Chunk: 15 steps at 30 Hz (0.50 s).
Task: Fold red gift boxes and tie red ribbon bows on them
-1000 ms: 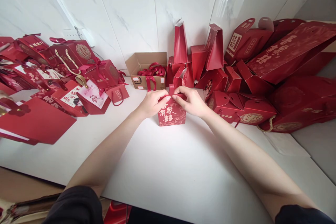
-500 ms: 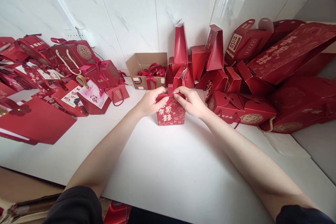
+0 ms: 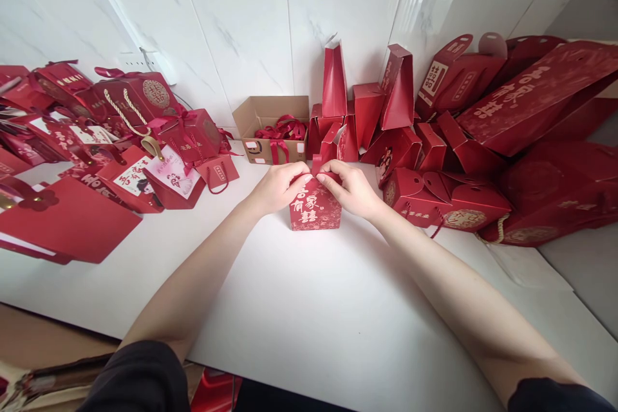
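Note:
A small red gift box (image 3: 315, 211) with white lettering and a flower pattern stands upright on the white table (image 3: 290, 309). At its top left edge my left hand (image 3: 280, 188) is closed, thumb and fingers pinching the rim. My right hand (image 3: 351, 188) pinches the top right edge the same way. Between the two hands a red ribbon (image 3: 317, 164) sticks up from the top of the box. The fingertips partly cover the upper edge, so how the ribbon is fastened cannot be made out.
Behind the hands stands an open cardboard box (image 3: 275, 151) holding red ribbons (image 3: 288, 127). Red gift boxes (image 3: 449, 206) crowd the right side, with tall ones (image 3: 335, 80) at the back. More red boxes and bags (image 3: 72, 219) fill the left. A tiled wall (image 3: 236, 26) closes the back.
Both hands keep their pinch on the box's top edge, with only slight finger movement. The box stays in place, and the view has shifted very slightly.

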### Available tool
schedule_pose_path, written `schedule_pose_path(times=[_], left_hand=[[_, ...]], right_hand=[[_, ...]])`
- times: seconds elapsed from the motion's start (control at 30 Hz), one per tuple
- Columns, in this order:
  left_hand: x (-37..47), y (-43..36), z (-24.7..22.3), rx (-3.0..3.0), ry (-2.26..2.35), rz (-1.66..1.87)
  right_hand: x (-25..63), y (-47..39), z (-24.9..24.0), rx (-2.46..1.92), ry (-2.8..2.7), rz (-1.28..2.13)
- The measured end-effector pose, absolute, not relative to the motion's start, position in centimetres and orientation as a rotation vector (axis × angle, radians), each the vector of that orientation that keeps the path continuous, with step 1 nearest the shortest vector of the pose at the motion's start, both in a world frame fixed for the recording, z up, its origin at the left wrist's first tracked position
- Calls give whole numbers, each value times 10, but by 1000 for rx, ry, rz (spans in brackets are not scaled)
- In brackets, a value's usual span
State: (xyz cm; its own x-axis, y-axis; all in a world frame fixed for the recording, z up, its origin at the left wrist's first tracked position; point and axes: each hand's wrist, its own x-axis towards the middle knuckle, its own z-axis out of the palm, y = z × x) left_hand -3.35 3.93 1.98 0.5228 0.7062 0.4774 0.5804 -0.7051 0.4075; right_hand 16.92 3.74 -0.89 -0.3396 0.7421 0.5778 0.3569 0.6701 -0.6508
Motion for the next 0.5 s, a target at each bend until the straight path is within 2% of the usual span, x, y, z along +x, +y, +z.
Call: schedule_pose_path(times=[0.5], left_hand=[[-35,44,16,2497,1003,976]], right_hand=[[176,36,-1,-799,-1976,582]])
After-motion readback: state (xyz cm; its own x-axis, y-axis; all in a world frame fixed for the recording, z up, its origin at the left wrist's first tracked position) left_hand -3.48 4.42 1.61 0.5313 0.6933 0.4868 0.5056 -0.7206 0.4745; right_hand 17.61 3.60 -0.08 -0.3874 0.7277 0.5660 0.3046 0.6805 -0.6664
